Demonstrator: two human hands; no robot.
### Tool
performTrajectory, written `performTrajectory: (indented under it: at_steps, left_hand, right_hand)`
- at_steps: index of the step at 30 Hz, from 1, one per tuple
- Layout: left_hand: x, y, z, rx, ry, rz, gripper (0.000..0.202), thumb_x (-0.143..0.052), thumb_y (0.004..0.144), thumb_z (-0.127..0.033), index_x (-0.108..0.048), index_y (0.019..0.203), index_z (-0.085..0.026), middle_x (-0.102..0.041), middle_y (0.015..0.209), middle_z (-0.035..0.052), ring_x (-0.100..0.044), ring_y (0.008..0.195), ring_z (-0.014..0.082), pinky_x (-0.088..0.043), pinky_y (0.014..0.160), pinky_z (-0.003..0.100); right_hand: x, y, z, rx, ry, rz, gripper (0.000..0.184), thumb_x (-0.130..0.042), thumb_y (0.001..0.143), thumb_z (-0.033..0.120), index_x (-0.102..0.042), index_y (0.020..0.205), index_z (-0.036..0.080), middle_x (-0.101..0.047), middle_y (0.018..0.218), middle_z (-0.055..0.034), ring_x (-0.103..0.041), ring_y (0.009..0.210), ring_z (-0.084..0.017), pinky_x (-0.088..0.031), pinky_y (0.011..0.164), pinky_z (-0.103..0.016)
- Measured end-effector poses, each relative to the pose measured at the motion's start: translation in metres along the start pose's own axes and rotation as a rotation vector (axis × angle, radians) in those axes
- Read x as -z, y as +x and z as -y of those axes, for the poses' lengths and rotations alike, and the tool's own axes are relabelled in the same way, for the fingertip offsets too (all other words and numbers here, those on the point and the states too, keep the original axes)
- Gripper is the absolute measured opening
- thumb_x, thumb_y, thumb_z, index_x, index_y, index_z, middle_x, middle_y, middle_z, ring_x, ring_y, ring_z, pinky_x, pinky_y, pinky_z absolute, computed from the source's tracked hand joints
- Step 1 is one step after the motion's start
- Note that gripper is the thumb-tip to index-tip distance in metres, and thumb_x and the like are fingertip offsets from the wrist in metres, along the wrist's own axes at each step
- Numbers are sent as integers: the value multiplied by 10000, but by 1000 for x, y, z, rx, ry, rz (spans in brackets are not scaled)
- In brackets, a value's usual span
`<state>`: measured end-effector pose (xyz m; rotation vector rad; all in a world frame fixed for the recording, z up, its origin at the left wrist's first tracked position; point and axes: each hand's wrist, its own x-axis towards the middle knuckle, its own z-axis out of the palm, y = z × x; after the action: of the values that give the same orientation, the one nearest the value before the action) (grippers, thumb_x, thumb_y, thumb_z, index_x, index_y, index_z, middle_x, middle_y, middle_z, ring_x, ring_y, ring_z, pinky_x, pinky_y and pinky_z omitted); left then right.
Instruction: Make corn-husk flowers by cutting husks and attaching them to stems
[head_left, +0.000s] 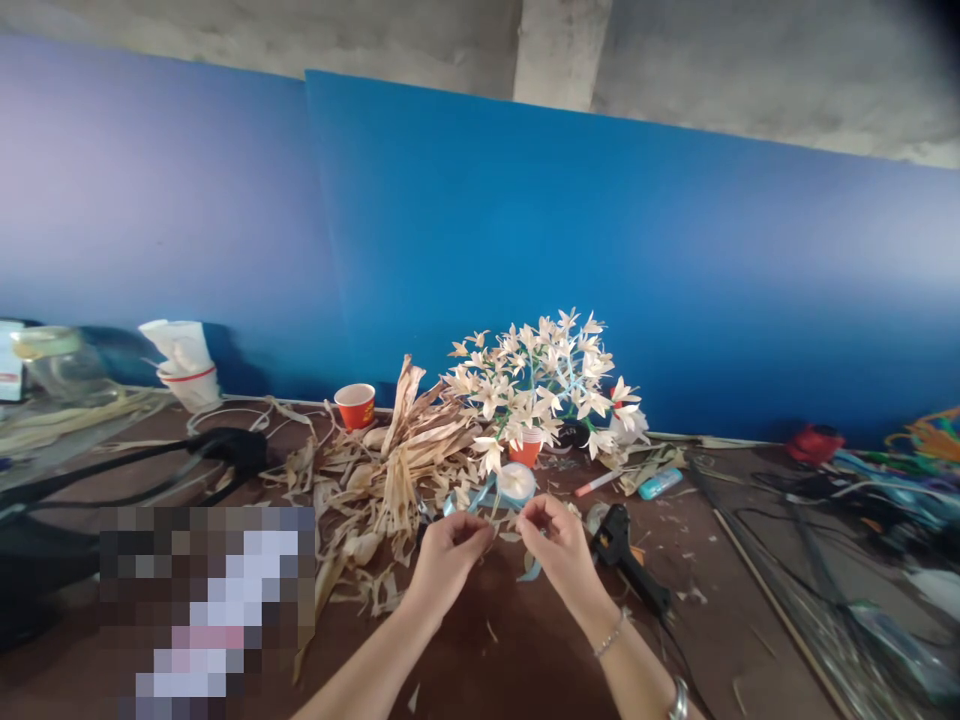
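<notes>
Near the middle of the brown table (720, 610), two bare hands are working close together. The left hand (448, 555) is curling its fingers in and pinching one end of a thin light blue strip (480, 497). The right hand (559, 545) is pinching too, with fingers almost shut, and a bit of the same blue strip is hanging down just under it. A tiny pale piece (504, 517) is sitting between the fingertips of both hands, but it is too small to tell what it is. The right arm is wearing a thin bracelet (611, 635).

Just behind the hands, a white roll (516, 482) is lying on the table. Farther back, a bunch of cream flowers (540, 385) is standing up in an orange cup (525, 450). To the left of the flowers, a big pile of dry husks (390, 470) is spreading over the table, and a red paper cup (355, 405) is standing behind it. A stack of white cups (187, 365) is standing far to the left.

Just to the right of the right hand, a black glue gun (622, 550) is lying on its side. Beyond it, a little teal tube (660, 484) is lying near the wall. A blue board (600, 230) is standing behind everything.
</notes>
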<state>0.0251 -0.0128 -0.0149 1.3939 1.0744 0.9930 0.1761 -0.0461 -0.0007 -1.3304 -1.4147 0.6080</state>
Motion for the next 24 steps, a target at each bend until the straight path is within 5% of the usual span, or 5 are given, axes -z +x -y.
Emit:
performTrajectory:
  at_steps: [24]
  left_hand:
    - [-3,-2,-2,-20,38,54,180,-574,656,-307,-617,636,-133,-560,545,-13,-478,518,120,-354,508,218]
  right_hand:
    - [-8,-3,-1,-24,60,-56,135,-540,747,262,-527,661,159,-563,626,-8,-519,602,-131,-413,576,-234]
